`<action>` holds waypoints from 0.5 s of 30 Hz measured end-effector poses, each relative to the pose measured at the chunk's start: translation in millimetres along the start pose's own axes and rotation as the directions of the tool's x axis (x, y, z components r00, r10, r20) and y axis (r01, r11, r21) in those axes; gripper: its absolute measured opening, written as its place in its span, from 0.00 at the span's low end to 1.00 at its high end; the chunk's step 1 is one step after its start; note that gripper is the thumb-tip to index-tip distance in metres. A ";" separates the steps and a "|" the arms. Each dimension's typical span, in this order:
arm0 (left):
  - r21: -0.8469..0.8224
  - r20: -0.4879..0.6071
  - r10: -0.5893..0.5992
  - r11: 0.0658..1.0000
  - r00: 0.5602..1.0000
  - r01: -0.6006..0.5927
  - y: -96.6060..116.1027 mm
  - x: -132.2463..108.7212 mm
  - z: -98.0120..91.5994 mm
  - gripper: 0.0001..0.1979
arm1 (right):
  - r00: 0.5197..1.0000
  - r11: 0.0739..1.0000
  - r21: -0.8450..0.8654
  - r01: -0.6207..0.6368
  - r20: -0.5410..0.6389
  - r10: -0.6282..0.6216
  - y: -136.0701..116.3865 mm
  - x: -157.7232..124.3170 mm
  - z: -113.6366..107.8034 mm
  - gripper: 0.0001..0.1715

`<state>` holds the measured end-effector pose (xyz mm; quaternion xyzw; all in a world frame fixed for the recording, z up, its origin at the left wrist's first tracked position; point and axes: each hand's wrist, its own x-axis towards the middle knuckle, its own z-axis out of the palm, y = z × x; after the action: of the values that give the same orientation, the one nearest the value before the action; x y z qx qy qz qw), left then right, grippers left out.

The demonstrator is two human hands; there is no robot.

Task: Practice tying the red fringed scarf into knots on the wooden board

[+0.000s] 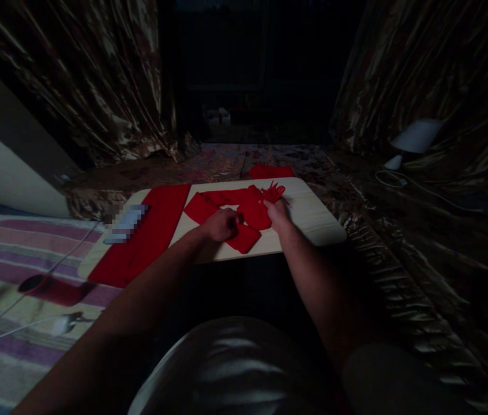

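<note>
A red fringed cloth strip that looks like a scarf (255,210) lies looped on a small pale wood-topped table (319,225). My right hand (277,214) is closed on its bunched part, just below the fringe at the table's right side. My left hand (223,225) is curled in a fist over the lower crossing of the strip, its fingers pressed together on the red fabric. Dim light hides the exact grip of the left fingers. Left of both hands, a wide flat red cloth (153,233) is spread across the table and hangs over its near edge.
A pixelated flat object (127,223) rests on the red cloth. Striped bedding (19,242) at left bears a red cylinder (60,291) and a white plug (63,324) with cables. More red cloth (271,171) shows beyond the table. A white lamp (417,137) stands right, before curtains.
</note>
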<state>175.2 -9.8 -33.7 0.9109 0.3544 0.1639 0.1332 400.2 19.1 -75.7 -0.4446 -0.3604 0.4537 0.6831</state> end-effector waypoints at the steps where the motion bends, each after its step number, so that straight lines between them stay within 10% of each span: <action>1: 0.026 -0.008 0.010 1.000 1.000 -0.010 1.8 -0.6 -1.1 0.14 | 1.000 1.000 0.011 -0.009 0.001 0.009 -0.8 -0.7 0.5 0.17; 15: 0.100 0.194 -0.072 0.994 0.978 0.053 22.9 -6.5 -33.3 0.21 | 0.998 0.996 -0.072 0.048 0.052 -0.044 -14.9 -9.4 15.6 0.12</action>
<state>171.3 -26.5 3.5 0.9164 0.3752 0.0517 0.1294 387.5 11.7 -57.3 -0.4494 -0.4041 0.4353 0.6673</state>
